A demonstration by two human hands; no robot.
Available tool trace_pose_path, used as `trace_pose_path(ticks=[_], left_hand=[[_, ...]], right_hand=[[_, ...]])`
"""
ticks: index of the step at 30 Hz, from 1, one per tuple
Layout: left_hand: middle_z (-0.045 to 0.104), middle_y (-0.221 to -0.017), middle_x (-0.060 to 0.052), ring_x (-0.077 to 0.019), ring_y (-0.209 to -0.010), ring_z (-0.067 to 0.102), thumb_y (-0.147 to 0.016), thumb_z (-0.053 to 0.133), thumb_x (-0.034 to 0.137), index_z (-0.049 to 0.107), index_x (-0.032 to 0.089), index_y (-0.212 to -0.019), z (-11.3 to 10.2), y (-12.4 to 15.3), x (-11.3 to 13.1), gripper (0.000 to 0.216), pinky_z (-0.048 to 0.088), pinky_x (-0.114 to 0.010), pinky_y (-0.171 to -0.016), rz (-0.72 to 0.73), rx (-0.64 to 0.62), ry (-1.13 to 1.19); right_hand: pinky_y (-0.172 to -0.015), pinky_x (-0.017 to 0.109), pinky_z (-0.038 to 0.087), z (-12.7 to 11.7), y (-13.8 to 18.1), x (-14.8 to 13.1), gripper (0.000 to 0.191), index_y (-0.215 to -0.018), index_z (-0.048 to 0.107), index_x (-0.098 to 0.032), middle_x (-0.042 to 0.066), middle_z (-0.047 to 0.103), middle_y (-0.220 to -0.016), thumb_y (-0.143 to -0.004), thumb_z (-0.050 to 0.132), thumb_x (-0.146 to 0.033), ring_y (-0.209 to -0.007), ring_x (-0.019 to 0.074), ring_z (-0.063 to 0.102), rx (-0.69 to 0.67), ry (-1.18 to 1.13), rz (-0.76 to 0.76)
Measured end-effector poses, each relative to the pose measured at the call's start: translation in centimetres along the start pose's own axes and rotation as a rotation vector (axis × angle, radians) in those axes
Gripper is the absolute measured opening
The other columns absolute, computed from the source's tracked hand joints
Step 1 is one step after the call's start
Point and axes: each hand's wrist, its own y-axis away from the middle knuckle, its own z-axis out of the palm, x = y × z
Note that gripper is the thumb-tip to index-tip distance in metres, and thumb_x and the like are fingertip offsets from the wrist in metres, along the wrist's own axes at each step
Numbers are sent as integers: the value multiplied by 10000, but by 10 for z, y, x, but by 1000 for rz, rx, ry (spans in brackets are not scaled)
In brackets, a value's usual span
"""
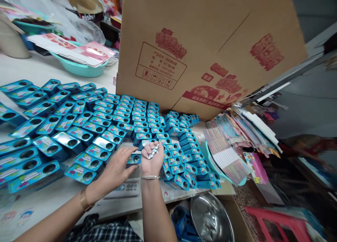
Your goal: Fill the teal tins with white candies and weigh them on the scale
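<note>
Rows of small blue tins (105,122) with round windows cover the white table (42,200). My left hand (118,168) lies over one blue tin (133,159) that sits on a small grey scale (126,188), fingers resting on it. My right hand (152,159) is held palm up beside it, cupped around a handful of small white pieces (152,151). Both wrists wear a bracelet.
A big brown cardboard box (205,48) stands behind the tins. Stacks of printed cards (231,143) lie to the right. Teal basins (79,66) with packaging sit at the back left. A metal bowl (210,217) and a red stool (279,224) are below the table edge.
</note>
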Motion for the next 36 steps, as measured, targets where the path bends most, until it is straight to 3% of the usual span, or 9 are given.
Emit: trace_pose_path(ticks=[3, 6, 9, 12, 19, 27, 31, 34, 36], left_hand=[[578, -1370, -108, -280, -1285, 529, -850, 640, 410, 478, 230, -1377, -21, 3, 2, 580, 451, -471, -1084, 14, 14, -15], [557, -1399, -103, -294, -1292, 521, -860, 608, 556, 451, 248, -1404, -54, 10, 2, 644, 431, -491, -1101, -43, 72, -50], [558, -1403, -57, -300, -1267, 542, -867, 566, 611, 458, 297, -1400, -86, 18, 3, 628, 438, -511, -1090, -137, 124, -61], [586, -1362, -4, -294, -1237, 565, -872, 554, 610, 486, 337, -1368, -100, 24, 4, 570, 454, -503, -1083, -189, 149, -58], [585, -1376, -63, -299, -1264, 550, -871, 568, 610, 482, 301, -1378, -76, 15, 8, 601, 440, -511, -1090, -85, 68, -66], [582, -1371, -115, -298, -1263, 542, -885, 573, 560, 467, 239, -1395, -46, 7, 0, 611, 449, -464, -1072, 48, -3, -141], [572, -1377, -131, -316, -1286, 509, -856, 625, 364, 464, 220, -1395, -28, 2, 1, 581, 417, -500, -1081, 75, -53, -273], [640, -1226, -124, -328, -1212, 541, -751, 615, 126, 548, 195, -1289, -17, -2, 15, 546, 312, -600, -1114, 54, -161, -438], [659, -1103, -86, -305, -1135, 565, -704, 594, 66, 590, 202, -1189, -20, 1, 27, 504, 217, -634, -1142, 37, -215, -463]], right_hand=[[-368, 140, 208, -7, -1, -24, 227, -690, 382, -223, -102, 335, -570, -881, 505, -234, -424, 52, 283, -100, -103, 69], [-365, 131, 227, -14, 7, -53, 223, -697, 378, -222, -101, 355, -580, -887, 477, -161, -422, 47, 299, -169, -201, 65], [-358, 131, 241, -22, 19, -75, 205, -719, 401, -222, -98, 373, -590, -900, 461, -146, -422, 48, 319, -174, -250, 16], [-351, 137, 243, -31, 29, -87, 201, -722, 407, -221, -95, 377, -596, -901, 463, -150, -421, 48, 332, -145, -251, -44], [-364, 139, 250, -42, 34, -82, 198, -719, 403, -220, -93, 381, -601, -890, 498, -187, -430, 46, 339, -139, -239, -61], [-358, 151, 191, -18, 18, -41, 220, -715, 409, -219, -96, 357, -571, -911, 483, -288, -417, 51, 296, -111, -206, 20], [-353, 145, 195, -9, 14, -30, 213, -715, 423, -213, -95, 361, -575, -911, 485, -265, -417, 49, 290, -116, -218, 77], [-353, 143, 195, -12, 18, -33, 236, -697, 401, -213, -98, 358, -568, -920, 475, -232, -411, 46, 295, -143, -225, 113], [-357, 147, 202, -19, 23, -41, 250, -690, 384, -214, -100, 367, -568, -916, 492, -210, -409, 43, 308, -161, -225, 119]])
